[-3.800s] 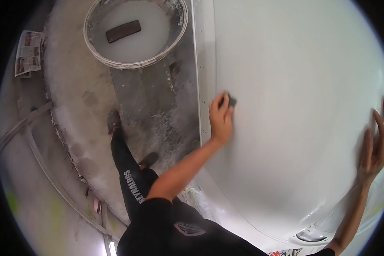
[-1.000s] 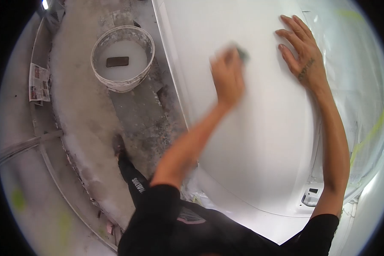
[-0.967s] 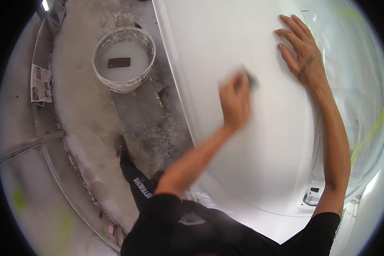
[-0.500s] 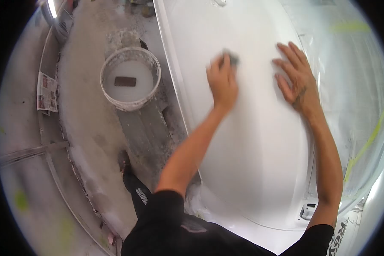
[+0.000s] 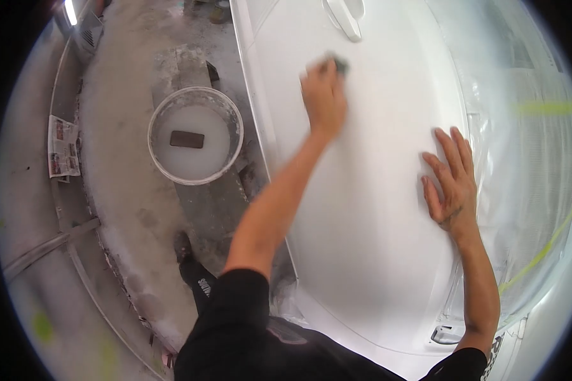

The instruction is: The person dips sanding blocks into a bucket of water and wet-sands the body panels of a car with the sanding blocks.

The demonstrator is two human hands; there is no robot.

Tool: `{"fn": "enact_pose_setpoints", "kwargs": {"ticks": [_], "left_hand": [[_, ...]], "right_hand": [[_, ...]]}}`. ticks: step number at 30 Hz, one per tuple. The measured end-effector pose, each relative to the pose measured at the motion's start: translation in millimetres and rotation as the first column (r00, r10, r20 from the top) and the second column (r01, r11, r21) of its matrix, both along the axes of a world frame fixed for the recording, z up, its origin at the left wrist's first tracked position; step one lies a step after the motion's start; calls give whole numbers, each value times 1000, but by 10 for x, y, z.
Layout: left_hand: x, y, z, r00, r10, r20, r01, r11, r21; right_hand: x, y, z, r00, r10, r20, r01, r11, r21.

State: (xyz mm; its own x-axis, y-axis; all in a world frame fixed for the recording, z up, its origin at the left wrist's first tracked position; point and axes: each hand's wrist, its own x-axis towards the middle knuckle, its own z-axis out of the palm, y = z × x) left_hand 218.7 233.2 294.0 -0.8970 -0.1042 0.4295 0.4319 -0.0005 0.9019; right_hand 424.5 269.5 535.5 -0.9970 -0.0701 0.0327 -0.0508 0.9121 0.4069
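Observation:
A white car door (image 5: 368, 241) fills the middle of the view. My left hand (image 5: 324, 98) is closed around a small dark grey sanding pad (image 5: 340, 65), pressed to the door's surface below the white door handle (image 5: 346, 20). Motion blurs the pad, so its exact shape cannot be made out. Fingers spread, my right hand (image 5: 452, 181) rests on the door near its right edge and holds nothing.
To the left stands a round white bucket (image 5: 151, 149) of cloudy liquid, with a brown block (image 5: 187, 139) in it. Clear plastic sheeting (image 5: 521, 190) with yellow-green tape covers the area right of the door. Newspaper (image 5: 63, 146) hangs at the far left.
The view has shifted, and more of the door handle shows. My left hand has moved with the pad up toward the handle. My right hand appears lower along the door's right edge.

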Motion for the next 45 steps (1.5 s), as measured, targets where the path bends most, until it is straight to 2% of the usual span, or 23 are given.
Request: {"fn": "enact_pose_setpoints", "kwargs": {"ticks": [2, 5, 7, 9, 11, 14, 16, 17, 19, 21, 22, 25, 28, 29, 31, 32, 34, 35, 37, 40, 42, 44, 45], "left_hand": [[952, -189, -204, 993, -113, -26, 115, 992, 52], [1192, -232, -283, 976, -219, -19, 219, 966, 140], [79, 66, -213, 996, -51, -70, 57, 994, 90], [-1015, 239, -21, 996, 60, 72, -61, 998, 11], [-1465, 260, -23, 989, -55, 140, 30, 985, 169], [-720, 115, -308, 998, -52, 42, 57, 992, -110], [557, -107, -554, 999, -29, 13, 28, 998, 52], [1183, -280, -620, 978, -148, 147, 139, 988, 66], [1540, -420, -652, 948, -267, 176, 229, 951, 209], [870, -202, -749, 969, -198, 150, 190, 979, 71], [253, 9, -763, 999, -35, 33, 33, 998, 52], [-1257, 270, -553, 980, 82, 180, -90, 995, 38], [-1206, 163, -693, 980, -60, 192, 34, 990, 137], [-822, 131, -734, 982, -32, 184, 27, 999, 29], [270, -89, -778, 991, -82, 107, 76, 995, 61], [815, -240, -783, 960, -203, 193, 191, 978, 82], [1004, -304, -854, 963, -213, 166, 204, 976, 71], [1002, -273, -919, 964, -217, 154, 209, 976, 66], [-105, 88, -996, 999, 19, 35, -21, 998, 59], [-1522, 301, -991, 972, 57, 228, -77, 994, 81], [-1453, 274, -1094, 967, 10, 256, -37, 994, 102], [-949, 203, -1260, 970, -29, 243, 29, 1000, 4], [-373, 32, -1195, 965, -79, 250, 69, 996, 50]], "right_hand": [[14, -1, -1, 1000, 0, 12, 0, 1000, 11], [-2, -9, 4, 999, -13, 30, 12, 1000, 8], [2, 7, -6, 999, -20, 25, 20, 1000, 8], [-33, 24, -11, 1000, -11, 25, 11, 1000, 11], [-16, 9, -4, 1000, 1, 24, -1, 1000, 10], [-5, 1, -4, 1000, -1, 25, 1, 1000, 24], [1, -6, 1, 1000, -1, 29, 1, 1000, 22], [-4, -9, 1, 999, -3, 32, 2, 1000, 30], [-14, -18, 5, 999, -16, 40, 14, 999, 45], [-26, 12, -12, 999, -13, 53, 11, 999, 50], [-19, 36, -18, 999, -11, 48, 9, 999, 47], [-14, 69, -35, 999, -14, 45, 12, 999, 47], [-16, 43, -39, 999, -2, 49, 0, 999, 35], [-22, 41, -32, 999, -2, 42, 0, 999, 36], [-22, 1, -11, 998, -24, 65, 19, 998, 66], [-34, -9, -6, 996, -33, 78, 26, 996, 83], [-36, 22, 7, 997, 9, 81, -15, 997, 77], [-29, 51, -3, 996, 30, 84, -37, 997, 74], [-38, 71, -2, 995, 18, 93, -26, 997, 79], [-29, 73, -18, 995, 10, 98, -19, 996, 86], [-41, 53, -13, 995, 16, 94, -24, 996, 87], [-19, 33, 3, 994, 8, 108, -17, 997, 80], [-44, 45, -3, 994, 10, 107, -19, 997, 78]]}}
